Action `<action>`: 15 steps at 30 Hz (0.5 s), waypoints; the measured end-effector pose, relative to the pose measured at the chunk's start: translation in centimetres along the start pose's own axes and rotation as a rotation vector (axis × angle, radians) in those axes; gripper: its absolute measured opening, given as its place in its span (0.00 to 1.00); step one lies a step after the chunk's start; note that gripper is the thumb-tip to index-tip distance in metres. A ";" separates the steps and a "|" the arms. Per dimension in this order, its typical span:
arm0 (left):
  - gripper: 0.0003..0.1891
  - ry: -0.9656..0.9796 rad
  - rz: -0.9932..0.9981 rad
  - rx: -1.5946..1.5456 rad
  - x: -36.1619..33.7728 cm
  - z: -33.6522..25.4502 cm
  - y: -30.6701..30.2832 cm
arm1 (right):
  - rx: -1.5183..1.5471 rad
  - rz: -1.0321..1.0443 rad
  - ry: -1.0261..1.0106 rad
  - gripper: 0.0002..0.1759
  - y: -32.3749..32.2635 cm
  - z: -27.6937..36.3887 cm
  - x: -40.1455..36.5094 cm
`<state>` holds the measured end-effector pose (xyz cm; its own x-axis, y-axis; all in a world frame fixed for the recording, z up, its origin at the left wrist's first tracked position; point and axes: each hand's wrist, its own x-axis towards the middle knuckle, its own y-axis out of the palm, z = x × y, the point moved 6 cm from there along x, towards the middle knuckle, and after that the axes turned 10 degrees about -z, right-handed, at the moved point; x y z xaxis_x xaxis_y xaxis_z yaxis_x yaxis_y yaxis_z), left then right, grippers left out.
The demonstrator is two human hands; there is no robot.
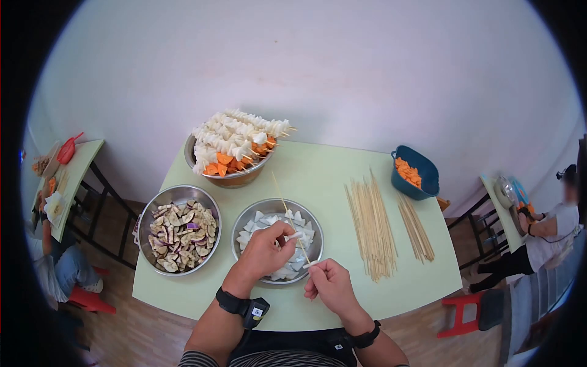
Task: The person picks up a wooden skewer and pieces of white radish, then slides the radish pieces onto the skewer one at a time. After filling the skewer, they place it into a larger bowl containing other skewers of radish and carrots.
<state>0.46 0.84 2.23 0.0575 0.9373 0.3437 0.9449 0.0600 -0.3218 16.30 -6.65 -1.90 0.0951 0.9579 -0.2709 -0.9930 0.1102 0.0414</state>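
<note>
Over a steel bowl of white vegetable pieces (247,232), my left hand (266,249) is closed, its fingers pinching a white piece (296,235) that is on a wooden skewer (280,194). The skewer slants from upper left to lower right. At its lower end, my right hand (331,283) is closed too, fingertips pinched round the skewer near another small white piece (310,265). A steel bowl of cut eggplant (183,235) stands left of the white pieces.
Behind, a metal bowl (238,178) holds loaded skewers (229,137). Bare skewers (372,226) lie in two bundles on the right, near a teal basket (427,191) of carrot slices (408,172). People sit at side tables left (67,269) and right (553,229); red stools stand nearby.
</note>
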 end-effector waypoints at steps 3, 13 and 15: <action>0.08 -0.011 0.079 -0.015 -0.3 -0.5 0.3 | 0.049 -0.028 -0.028 0.08 0.2 0.4 0.6; 0.09 0.042 0.240 -0.148 -0.9 -1.4 1.3 | 0.113 -0.050 -0.049 0.09 0.2 0.2 1.4; 0.09 0.002 0.244 -0.143 -0.9 -1.1 1.1 | 0.122 -0.052 -0.049 0.09 0.0 0.2 1.3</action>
<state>1.80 -0.28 2.59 0.2890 0.9177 0.2727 0.9389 -0.2161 -0.2677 16.43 -5.31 -2.03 0.1527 0.9614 -0.2287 -0.9712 0.1889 0.1454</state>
